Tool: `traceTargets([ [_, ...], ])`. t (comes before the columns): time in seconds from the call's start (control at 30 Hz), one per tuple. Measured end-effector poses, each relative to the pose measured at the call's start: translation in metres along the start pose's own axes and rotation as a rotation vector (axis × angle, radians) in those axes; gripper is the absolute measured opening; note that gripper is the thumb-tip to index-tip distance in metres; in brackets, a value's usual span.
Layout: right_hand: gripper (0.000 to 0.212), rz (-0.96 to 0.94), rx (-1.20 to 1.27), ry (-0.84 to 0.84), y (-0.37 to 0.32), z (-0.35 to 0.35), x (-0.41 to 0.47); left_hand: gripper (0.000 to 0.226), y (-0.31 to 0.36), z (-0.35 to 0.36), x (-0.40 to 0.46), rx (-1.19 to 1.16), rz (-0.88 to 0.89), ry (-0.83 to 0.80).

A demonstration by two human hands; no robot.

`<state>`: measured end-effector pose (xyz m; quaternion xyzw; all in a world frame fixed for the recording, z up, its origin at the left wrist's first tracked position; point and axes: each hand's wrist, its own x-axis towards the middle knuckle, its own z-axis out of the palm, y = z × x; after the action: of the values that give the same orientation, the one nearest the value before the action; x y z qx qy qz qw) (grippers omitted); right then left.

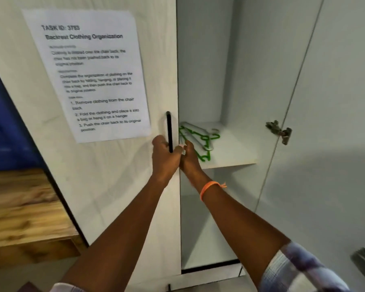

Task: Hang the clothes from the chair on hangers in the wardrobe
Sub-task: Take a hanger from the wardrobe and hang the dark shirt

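1. The left hand (164, 153) has its fingers curled round the lower end of the slim black vertical bar handle (169, 131) on the closed white wardrobe door (135, 186); that grip is the reference point here.
2. Just right of that grip, touching or nearly touching it, the right hand (189, 158) reaches past the door's edge into the open compartment. Its fingers are hidden behind the knuckles and blurred, so I cannot tell whether it is holding anything or simply reaching.
3. Directly beyond the right hand, on the white wardrobe shelf (236, 159), lies a small loose pile of thin plastic hangers, green and pale grey (200, 137). They lie flat, hooks pointing away from the grip to the right.
4. Above and left of the grip, a white printed instruction sheet (86, 72) is stuck to the door. Far right of it, a metal hinge (279, 131) sits on the swung-open right-hand door (335, 123). Low to the left is a wooden surface (23, 207).
5. An orange wristband (211, 187) circles the right wrist, below the grip.
6. Progress, as I judge it: very early. One side of the wardrobe is open and hangers are within reach, but none appears lifted off the shelf. No chair, clothing or hanging rail is in view, so nothing shows as hung; fetching hangers, dressing them and hanging them all seem to remain.
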<state>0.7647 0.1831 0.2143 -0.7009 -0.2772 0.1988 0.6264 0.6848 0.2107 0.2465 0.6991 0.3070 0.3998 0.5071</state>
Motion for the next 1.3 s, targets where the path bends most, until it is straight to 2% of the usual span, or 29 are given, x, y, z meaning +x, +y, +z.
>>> traceTargets([
  [0.07,0.056,0.034,0.169,-0.079,0.0,0.013,0.013,0.032,-0.003,-0.003,0.008,0.004,0.007,-0.049],
  [0.13,0.052,0.024,0.238,-0.062,0.002,0.018,0.017,0.026,-0.005,-0.005,0.01,0.016,0.004,-0.094],
  [0.27,0.032,-0.095,0.102,-0.06,0.009,0.011,0.005,0.023,-0.008,-0.009,0.001,0.037,0.008,-0.075],
  [0.43,0.041,-0.32,0.121,0.017,0.014,0.006,-0.064,0.015,-0.009,-0.017,-0.048,0.036,0.06,0.065],
  [0.57,0.027,-0.456,0.16,0.068,0.031,0.009,-0.113,0.019,-0.008,-0.034,-0.098,0.05,0.123,0.226],
  [0.73,0.044,-0.473,0.198,0.078,0.035,0.022,-0.165,0.017,-0.004,-0.056,-0.153,0.087,0.138,0.402],
  [0.87,0.041,-0.486,0.147,0.11,0.037,0.042,-0.201,0.018,-0.002,-0.079,-0.183,0.093,0.085,0.429],
  [1.0,0.04,-0.55,0.136,0.045,0.034,0.055,-0.231,0.015,0.003,-0.098,-0.206,0.15,0.12,0.533],
  [1.13,0.042,-0.55,0.207,-0.04,0.022,0.068,-0.258,0.028,0.004,-0.121,-0.221,0.108,0.088,0.641],
  [1.3,0.033,-0.537,0.342,-0.216,0.014,0.088,-0.279,0.034,0.004,-0.155,-0.232,0.122,0.064,0.843],
])
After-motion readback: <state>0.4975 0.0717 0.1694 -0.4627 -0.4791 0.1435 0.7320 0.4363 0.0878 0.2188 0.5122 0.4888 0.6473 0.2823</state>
